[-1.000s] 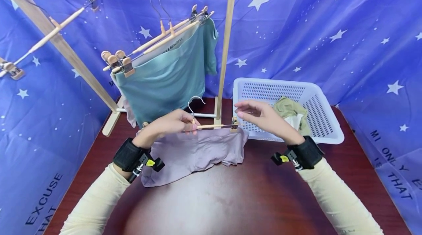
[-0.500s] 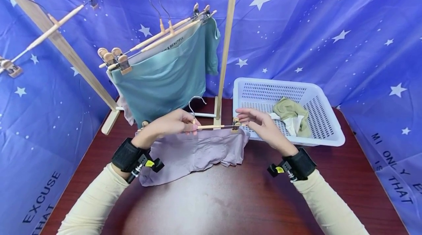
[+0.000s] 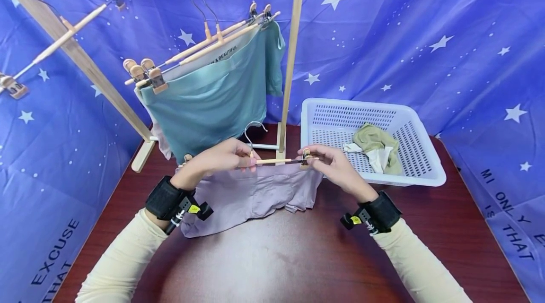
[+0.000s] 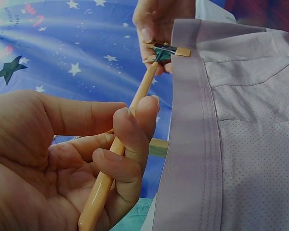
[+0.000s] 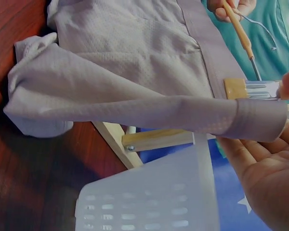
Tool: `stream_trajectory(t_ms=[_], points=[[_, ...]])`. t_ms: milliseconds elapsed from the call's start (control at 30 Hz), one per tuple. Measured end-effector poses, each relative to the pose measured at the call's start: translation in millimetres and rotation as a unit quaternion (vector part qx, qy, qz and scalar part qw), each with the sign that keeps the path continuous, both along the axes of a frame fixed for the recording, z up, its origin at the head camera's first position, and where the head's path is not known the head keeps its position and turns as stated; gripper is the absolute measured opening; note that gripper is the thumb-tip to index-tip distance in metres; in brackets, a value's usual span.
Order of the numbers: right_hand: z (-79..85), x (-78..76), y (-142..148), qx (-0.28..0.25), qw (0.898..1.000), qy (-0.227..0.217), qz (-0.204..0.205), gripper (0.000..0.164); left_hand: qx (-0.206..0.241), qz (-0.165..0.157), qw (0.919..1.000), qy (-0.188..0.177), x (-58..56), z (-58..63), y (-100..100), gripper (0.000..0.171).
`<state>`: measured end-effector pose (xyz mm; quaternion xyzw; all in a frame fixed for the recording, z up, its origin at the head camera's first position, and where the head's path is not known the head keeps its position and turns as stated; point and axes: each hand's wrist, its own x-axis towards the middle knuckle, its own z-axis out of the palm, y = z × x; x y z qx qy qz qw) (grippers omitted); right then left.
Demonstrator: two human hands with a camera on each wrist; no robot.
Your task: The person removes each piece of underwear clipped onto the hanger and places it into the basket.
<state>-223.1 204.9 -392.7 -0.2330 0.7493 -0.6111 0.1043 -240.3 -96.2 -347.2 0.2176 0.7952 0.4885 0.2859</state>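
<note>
My left hand (image 3: 221, 156) grips the wooden bar of a clip hanger (image 3: 274, 161) near its middle, by the metal hook. Its fingers curl round the bar in the left wrist view. Mauve shorts (image 3: 251, 192) hang below the bar, their lower part over the table. At the hanger's right end my right hand (image 3: 338, 168) pinches the clip (image 5: 235, 89), thumb on its metal side and fingers behind the fabric. This clip sits on the waistband (image 4: 185, 125). The left clip (image 3: 187, 157) is mostly behind my left hand.
A wooden rack (image 3: 291, 66) stands behind, carrying a teal garment (image 3: 213, 99) on a hanger, another clothed hanger behind it, and a bare hanger (image 3: 64, 43) at left. A white basket (image 3: 415, 151) at right holds an olive and white garment (image 3: 376, 144).
My right hand has moved left and down from beside the basket to the hanger's right clip, and its fingers have closed on it. The left hand keeps its hold on the bar.
</note>
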Motion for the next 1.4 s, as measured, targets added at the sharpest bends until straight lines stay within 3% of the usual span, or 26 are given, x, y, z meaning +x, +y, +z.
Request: stream_trajectory(t_ms=[133,367,900,1067,1400], points=[[-1.6,1.3,-2.8,0.005,1.000,0.007,-0.025,0.029,0.000,0.001,1.0000,-0.005,-0.1,-0.3,-0.3,0.020],[-5.6,2.1,-6.8,-0.043,0.998,-0.015,-0.037,0.035,0.005,0.004,0.9999,-0.011,0.4,0.3,-0.6,0.020],[-7.6,2.9,-6.5,-0.132,0.990,-0.049,-0.025,0.037,0.005,0.001,0.9999,-0.014,1.3,1.3,-1.0,0.020],[-5.1,3.9,-5.3,-0.125,0.990,-0.054,-0.028,0.036,0.005,-0.004,0.9999,-0.009,1.8,2.4,-1.8,0.020],[-2.7,7.1,-8.6,-0.091,0.994,-0.016,-0.055,0.037,0.003,0.001,1.0000,-0.010,4.5,4.6,-1.9,0.020]])
